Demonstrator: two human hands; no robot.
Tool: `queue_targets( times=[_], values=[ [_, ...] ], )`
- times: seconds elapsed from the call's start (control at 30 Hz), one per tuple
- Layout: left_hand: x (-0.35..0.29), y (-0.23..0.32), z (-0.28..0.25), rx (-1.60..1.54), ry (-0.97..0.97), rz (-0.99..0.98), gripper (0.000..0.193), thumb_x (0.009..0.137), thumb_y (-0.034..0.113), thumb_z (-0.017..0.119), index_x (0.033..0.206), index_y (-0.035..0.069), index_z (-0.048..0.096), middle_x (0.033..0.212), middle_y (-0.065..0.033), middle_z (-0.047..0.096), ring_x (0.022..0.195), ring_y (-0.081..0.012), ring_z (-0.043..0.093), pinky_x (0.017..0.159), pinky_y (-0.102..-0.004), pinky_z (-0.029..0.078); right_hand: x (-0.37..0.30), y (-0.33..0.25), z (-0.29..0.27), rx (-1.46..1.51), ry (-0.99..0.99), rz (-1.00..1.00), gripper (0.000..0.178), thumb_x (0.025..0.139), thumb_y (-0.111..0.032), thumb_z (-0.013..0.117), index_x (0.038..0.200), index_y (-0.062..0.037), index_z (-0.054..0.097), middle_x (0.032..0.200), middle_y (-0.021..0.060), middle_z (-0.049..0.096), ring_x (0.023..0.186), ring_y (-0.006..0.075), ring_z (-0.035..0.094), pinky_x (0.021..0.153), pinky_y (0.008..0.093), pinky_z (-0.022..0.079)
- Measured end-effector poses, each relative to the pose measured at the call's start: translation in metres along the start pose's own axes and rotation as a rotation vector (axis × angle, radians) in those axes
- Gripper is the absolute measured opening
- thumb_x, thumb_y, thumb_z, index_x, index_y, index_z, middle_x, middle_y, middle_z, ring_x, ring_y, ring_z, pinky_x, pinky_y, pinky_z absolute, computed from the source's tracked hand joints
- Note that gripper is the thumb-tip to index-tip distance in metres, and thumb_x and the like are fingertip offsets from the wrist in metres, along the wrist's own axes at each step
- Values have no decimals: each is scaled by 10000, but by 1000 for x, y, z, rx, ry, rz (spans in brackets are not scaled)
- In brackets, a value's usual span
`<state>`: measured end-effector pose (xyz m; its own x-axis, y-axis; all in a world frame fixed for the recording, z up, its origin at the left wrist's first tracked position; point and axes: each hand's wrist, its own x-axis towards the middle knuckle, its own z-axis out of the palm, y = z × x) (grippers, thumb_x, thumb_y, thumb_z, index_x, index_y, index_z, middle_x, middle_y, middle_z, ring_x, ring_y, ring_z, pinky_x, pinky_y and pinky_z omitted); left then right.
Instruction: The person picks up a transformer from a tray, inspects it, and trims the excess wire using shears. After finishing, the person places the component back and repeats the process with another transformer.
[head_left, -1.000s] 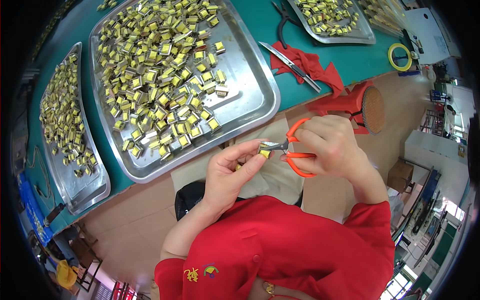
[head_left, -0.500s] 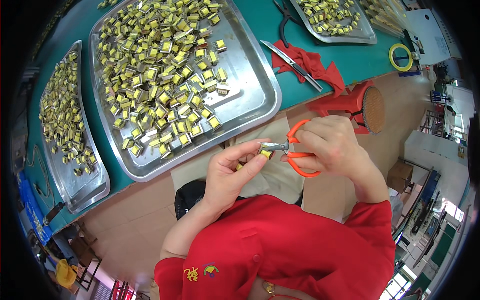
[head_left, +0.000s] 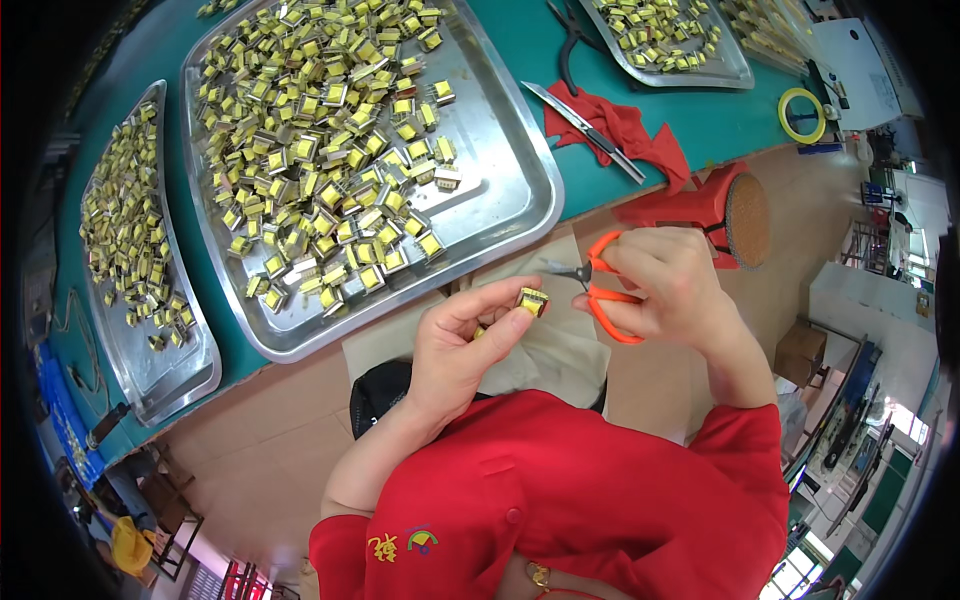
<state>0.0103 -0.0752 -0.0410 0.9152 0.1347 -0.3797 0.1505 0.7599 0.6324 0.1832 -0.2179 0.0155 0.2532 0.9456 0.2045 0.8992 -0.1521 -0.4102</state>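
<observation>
Between the thumb and fingers of my left hand (head_left: 468,345) is a small yellow-wrapped transformer (head_left: 533,301), its end turned up to the right. A bit of yellow also shows deeper in that hand, perhaps a second one. My right hand (head_left: 668,285) is closed through the handles of orange-handled scissors (head_left: 612,290). Their blades point left toward the transformer, just apart from it. Beyond my hands, a large metal tray (head_left: 500,205) holds a heap of similar yellow transformers (head_left: 330,150).
A narrower-looking tray (head_left: 205,365) of transformers stands at left, another tray (head_left: 735,72) at far right. On the green table (head_left: 745,125) lie a utility knife (head_left: 590,132), a red cloth (head_left: 660,150), black-handled pliers (head_left: 567,55) and a yellow tape roll (head_left: 801,115). A red stool (head_left: 690,207) stands below.
The scissors have drawn back to the right, off the transformer. More of the transformer's end now shows in my left hand, which has stayed in place.
</observation>
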Motion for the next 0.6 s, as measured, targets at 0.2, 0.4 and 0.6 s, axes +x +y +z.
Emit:
queue_targets(
  times=[0.2,0.4,0.6],
  values=[
    [1,-3,1,5,61,60,330,850,4,591,1179,13,567,809,35,570,650,4,431,546,-151,313,-2,-3,-3,-4,-44,-21,388,541,-295,809,669,-57,529,569,54,480,476,234,486,424,317,347],
    [1,-2,1,26,65,52,339,848,-5,590,1186,6,561,780,48,539,637,5,411,547,-151,304,-1,-6,-4,-67,-26,-91,370,550,-318,794,693,-69,560,579,44,496,478,219,496,428,313,356],
    [0,-1,2,34,42,61,344,850,-20,578,1193,2,557,805,48,544,669,6,422,584,-147,319,2,-9,-5,-96,-37,-129,366,564,-337,778,711,-75,568,561,37,467,475,208,492,425,307,352]
  ],
)
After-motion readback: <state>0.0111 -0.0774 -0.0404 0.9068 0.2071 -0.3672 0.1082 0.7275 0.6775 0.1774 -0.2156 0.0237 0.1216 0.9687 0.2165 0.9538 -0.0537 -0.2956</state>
